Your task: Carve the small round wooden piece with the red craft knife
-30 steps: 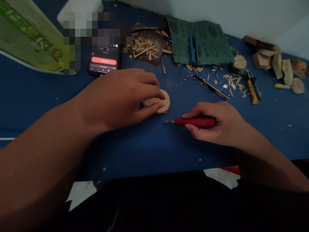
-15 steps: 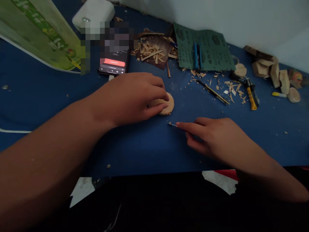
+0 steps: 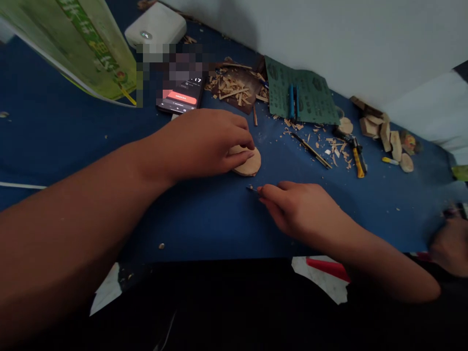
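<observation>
A round, flat wooden disc (image 3: 251, 165) lies on the blue table. My left hand (image 3: 215, 141) reaches over it from the left, thumb and fingers pressed on its surface, covering its left part. Just below and to the right, my right hand (image 3: 296, 202) is closed around a thin-bladed knife (image 3: 251, 188); its handle is hidden in the fingers. A small wood crumb shows by the blade. The tip is a short way from the disc, not touching it.
Behind the hands are a lit phone (image 3: 179, 100), wood shavings (image 3: 232, 87), green sandpaper (image 3: 314, 92) and a blue tool (image 3: 293, 102). Rightward lie a thin dark stick (image 3: 312, 151), a yellow cutter (image 3: 359, 158) and wood blocks (image 3: 384, 134). Another person's blurred hand (image 3: 451, 246) appears far right.
The view has swung right, bringing another person's hand into sight. My right hand's fingers have drawn closer together around the knife. My left hand stays on the disc.
</observation>
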Motion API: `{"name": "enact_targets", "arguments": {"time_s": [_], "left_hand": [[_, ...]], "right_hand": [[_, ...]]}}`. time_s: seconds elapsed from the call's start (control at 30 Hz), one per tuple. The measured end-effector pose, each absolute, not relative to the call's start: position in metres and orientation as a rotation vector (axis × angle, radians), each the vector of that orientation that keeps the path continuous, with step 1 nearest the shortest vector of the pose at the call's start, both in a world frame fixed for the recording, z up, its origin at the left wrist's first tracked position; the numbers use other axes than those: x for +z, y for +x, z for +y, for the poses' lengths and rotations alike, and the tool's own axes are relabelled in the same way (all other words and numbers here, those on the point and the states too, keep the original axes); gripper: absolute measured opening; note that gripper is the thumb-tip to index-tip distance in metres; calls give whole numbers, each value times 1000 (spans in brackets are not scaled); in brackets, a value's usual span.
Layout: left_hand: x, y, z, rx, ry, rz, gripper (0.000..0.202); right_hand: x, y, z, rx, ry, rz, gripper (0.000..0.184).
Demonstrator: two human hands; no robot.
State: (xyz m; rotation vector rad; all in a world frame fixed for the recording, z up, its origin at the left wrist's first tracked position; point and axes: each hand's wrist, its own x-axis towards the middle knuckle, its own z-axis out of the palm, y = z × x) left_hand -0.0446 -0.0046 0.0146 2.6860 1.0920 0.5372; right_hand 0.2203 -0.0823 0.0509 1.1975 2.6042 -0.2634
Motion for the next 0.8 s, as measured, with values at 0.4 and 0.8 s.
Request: {"name": "enact_targets", "arguments": {"time_s": [0.4,0.8], "left_hand": [[16,-48,-5,463,2653,1160,34],[8,-44,-2,454,2604,1180,33]], "right_hand": [[55,243,-76,-503,1242,2573,25],[63,262,-70,-813,1447,2672,22]]}}
